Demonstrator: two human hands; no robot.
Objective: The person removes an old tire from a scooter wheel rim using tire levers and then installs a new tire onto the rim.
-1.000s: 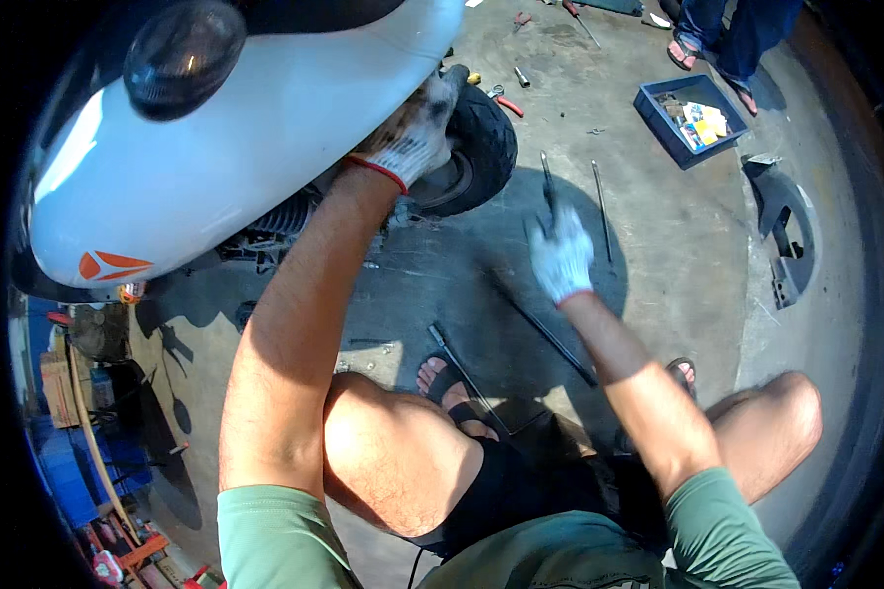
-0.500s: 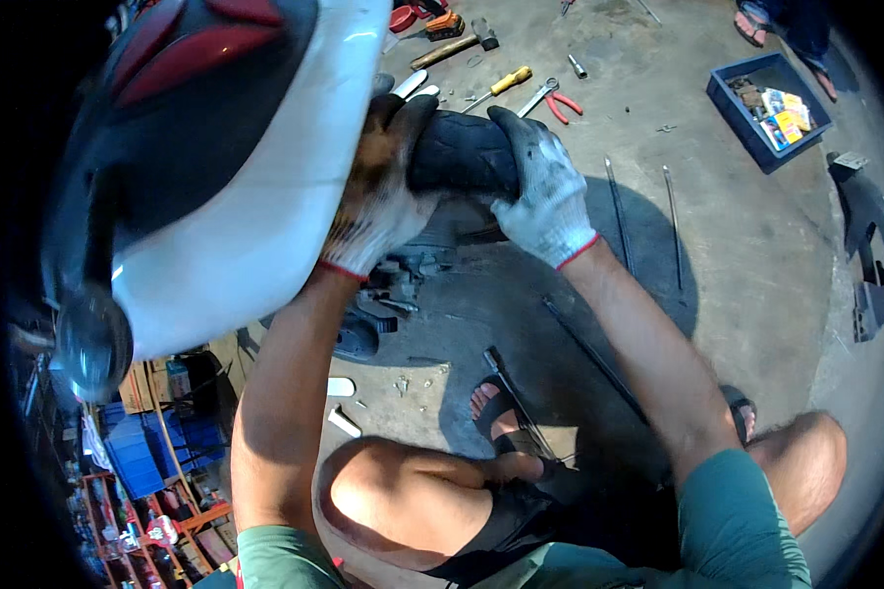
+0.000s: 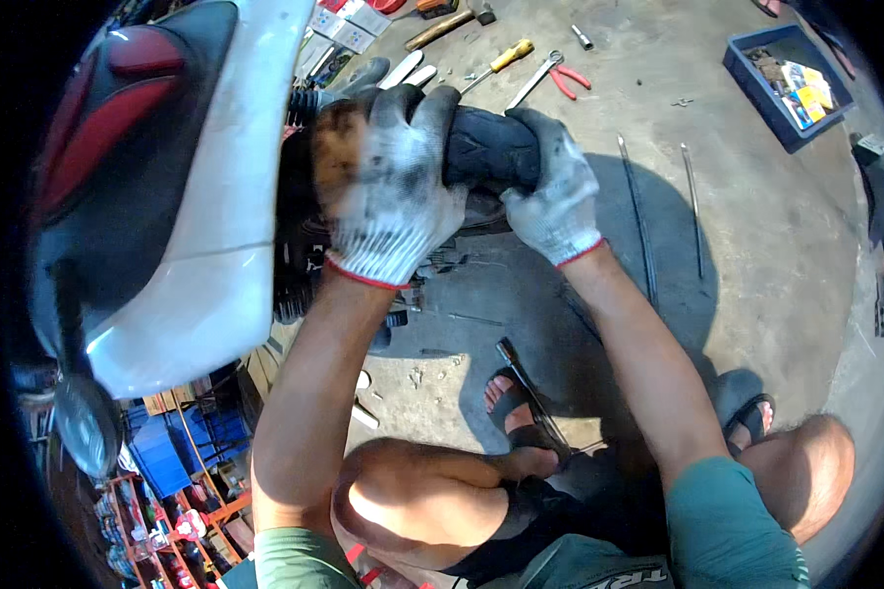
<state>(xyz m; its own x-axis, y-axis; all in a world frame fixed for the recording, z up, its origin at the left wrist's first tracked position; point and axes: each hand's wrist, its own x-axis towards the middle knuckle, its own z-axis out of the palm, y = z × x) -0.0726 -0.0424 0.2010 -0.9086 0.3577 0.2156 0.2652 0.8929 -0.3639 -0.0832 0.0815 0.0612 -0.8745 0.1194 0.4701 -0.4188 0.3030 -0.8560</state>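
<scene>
Both hands on the work. The person's left hand, in a white knit glove with dark-coated fingers and a red cuff edge, lies over the left part of a black rubber tyre with moulded tread; fingers reach over its far side, thumb on the near side, so the grip is closed around it. The right hand, gloved alike, is clamped on the tyre's right end, fingers curled over the top and thumb below. A short stretch of tread shows between the two gloves.

Tyre position: in front of the person, above the concrete floor, just right of a glossy white vehicle body panel (its mounting is hidden behind the left glove, so cannot tell whether it is fixed).

Floor, beyond the hands: a screwdriver with a yellow handle and, just beside it, pliers with red grips. Right of the right hand: two slim metal bars, apart from each other. Farther right, a blue-grey rectangular plastic bin holding small packets. Near the person's left foot, a long-shafted metal socket tool.
</scene>
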